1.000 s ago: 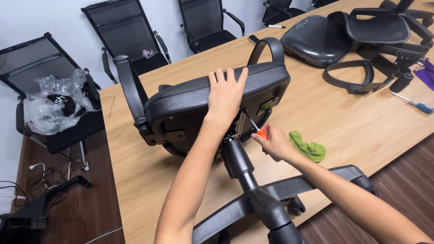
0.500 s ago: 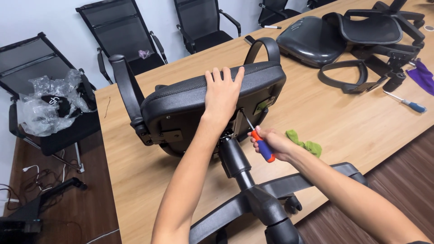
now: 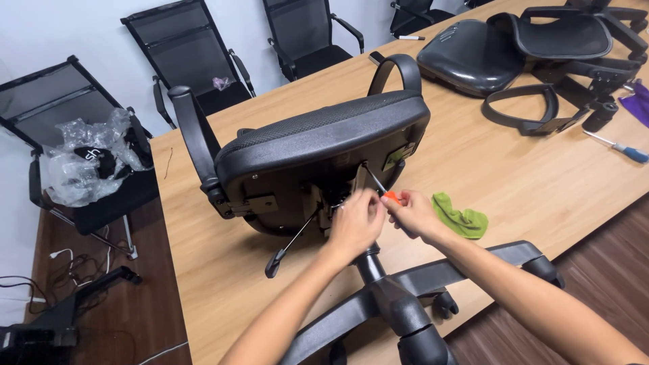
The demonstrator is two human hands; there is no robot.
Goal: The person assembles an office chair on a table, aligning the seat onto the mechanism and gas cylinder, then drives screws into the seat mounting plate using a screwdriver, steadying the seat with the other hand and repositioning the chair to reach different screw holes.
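Head view: chair (image 3: 324,152) tipped on surface (image 3: 514,176), underside exposed; left hand (image 3: 355,223) grips mechanism, right hand (image 3: 412,215) clenches screwdriver (image 3: 380,186).

Hidden behind the left hand (image 3: 356,223): the mechanism under the chair seat (image 3: 324,159). Mostly buried in the right hand (image 3: 414,213): the screwdriver (image 3: 378,186) handle. Cut off by the bottom edge: the wheeled base (image 3: 405,311). Too small to tell: screw heads
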